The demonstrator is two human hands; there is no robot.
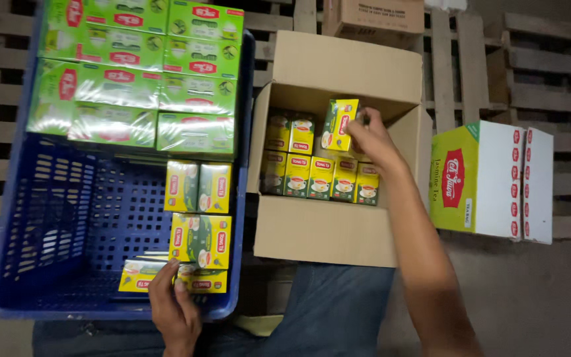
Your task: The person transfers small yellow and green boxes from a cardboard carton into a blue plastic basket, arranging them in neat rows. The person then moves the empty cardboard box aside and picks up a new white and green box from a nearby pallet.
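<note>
Nearest you, your left hand grips a flat yellow tea box at the near edge of the blue crate, just below more yellow boxes and green wrapped packs. To the right, your right hand pinches an upright yellow-green tea box above the packed rows in the open carton. Held only at one edge, it could likely slip and topple its neighbours. A white case stands far right
</note>
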